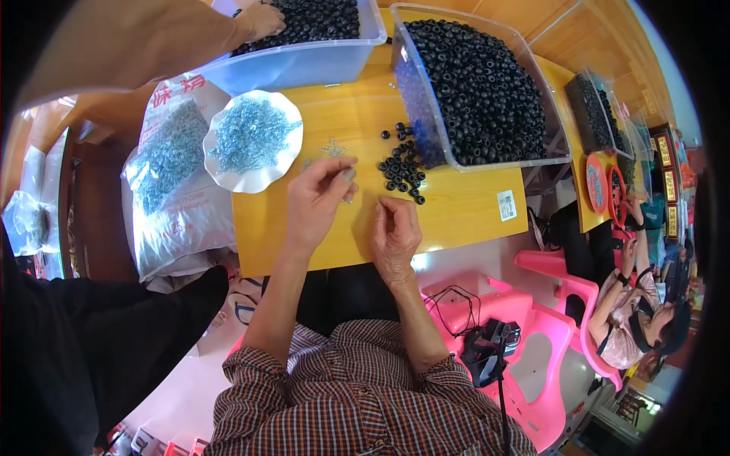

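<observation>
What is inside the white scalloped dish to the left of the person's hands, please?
The white scalloped dish holds a heap of small pale blue metal rings. The heap covers most of the dish's middle, so anything beneath it cannot be seen.

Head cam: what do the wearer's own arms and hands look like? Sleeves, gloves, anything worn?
Both forearms are bare. The left hand and the right hand wear no gloves, and no rings, watch or bands show. The sleeves are rolled or short, ending near the elbows, on a checked shirt in dark red, white and dark lines. No cables or markings on the arms.
</observation>
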The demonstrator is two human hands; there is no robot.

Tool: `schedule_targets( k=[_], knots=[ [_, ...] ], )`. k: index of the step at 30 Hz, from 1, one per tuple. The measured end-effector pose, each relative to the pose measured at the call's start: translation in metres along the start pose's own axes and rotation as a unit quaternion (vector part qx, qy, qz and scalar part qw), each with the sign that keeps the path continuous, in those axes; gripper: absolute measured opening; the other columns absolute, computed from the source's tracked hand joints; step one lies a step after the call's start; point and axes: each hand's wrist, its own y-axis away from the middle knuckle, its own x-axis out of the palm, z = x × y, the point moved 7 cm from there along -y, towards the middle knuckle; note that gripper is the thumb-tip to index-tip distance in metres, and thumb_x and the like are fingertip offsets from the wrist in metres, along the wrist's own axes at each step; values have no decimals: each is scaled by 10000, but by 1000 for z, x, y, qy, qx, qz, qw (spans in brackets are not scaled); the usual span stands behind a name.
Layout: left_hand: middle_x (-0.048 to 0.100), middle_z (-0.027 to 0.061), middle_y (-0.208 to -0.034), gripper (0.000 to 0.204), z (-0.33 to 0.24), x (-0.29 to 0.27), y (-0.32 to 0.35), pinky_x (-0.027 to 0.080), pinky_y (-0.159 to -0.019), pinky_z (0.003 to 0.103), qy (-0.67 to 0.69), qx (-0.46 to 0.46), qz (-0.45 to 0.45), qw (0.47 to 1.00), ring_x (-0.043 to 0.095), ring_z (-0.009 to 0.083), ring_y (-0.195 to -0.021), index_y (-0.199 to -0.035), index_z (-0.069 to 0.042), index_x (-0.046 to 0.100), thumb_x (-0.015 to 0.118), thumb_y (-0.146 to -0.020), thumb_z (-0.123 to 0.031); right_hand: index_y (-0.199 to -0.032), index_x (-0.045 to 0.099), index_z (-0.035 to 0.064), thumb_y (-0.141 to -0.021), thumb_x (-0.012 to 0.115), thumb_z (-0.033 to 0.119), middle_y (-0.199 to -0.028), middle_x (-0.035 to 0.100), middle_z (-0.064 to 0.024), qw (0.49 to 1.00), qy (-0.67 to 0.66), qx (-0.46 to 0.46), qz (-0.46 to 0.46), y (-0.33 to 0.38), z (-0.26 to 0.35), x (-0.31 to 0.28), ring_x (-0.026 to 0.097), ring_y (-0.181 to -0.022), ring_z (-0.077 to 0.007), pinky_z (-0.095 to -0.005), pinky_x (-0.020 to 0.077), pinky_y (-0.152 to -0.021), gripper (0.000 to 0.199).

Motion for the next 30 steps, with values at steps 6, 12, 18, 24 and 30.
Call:
schedule_targets(
  k=[6, 12, 18, 24, 30],
  knots=[
    [654, 80, -855, 172, 33, -31, 66, 483, -646, 251, 203, -163, -4, 965, 600, 135, -691, -1059, 19, 642, 581, -915, -54, -934, 622, -13, -821, 641, -41, -859, 605, -118, 999, 3, -39, 20, 5, 4, 6, 609, -691, -202, -279, 496, -602, 118],
    [667, 110, -945, 219, 45, -40, 89, 501, -717, 267, 305, -174, 1, 936, 619, 149, -772, -1125, 21, 623, 566, -924, -45, -936, 629, -5, -817, 644, -41, -850, 601, -117, 997, 1, -49, 57, 7, 9, 19, 608, -678, -207, -281, 493, -594, 125],
    [654, 140, -1028, 258, 38, -34, 87, 520, -764, 297, 423, -169, 48, 889, 632, 172, -830, -1179, 18, 594, 540, -934, -39, -937, 637, 4, -832, 632, -19, -856, 598, -121, 994, 38, -85, 53, -15, 5, 27, 598, -684, -229, -307, 483, -599, 108],
    [654, 132, -1049, 276, 43, -26, 90, 533, -793, 312, 445, -180, 75, 874, 647, 186, -867, -1206, 8, 579, 536, -941, -53, -968, 671, 79, -848, 627, 53, -830, 577, -108, 986, 99, -95, 92, -38, 9, 45, 602, -702, -289, -371, 482, -601, 130],
    [655, 149, -1042, 267, 45, -22, 90, 513, -785, 311, 454, -194, 66, 867, 635, 189, -852, -1194, 13, 583, 530, -940, -48, -969, 681, 141, -852, 639, 130, -841, 569, -95, 974, 160, -93, 127, -40, 8, 57, 613, -710, -300, -398, 486, -592, 125]
  ],
)
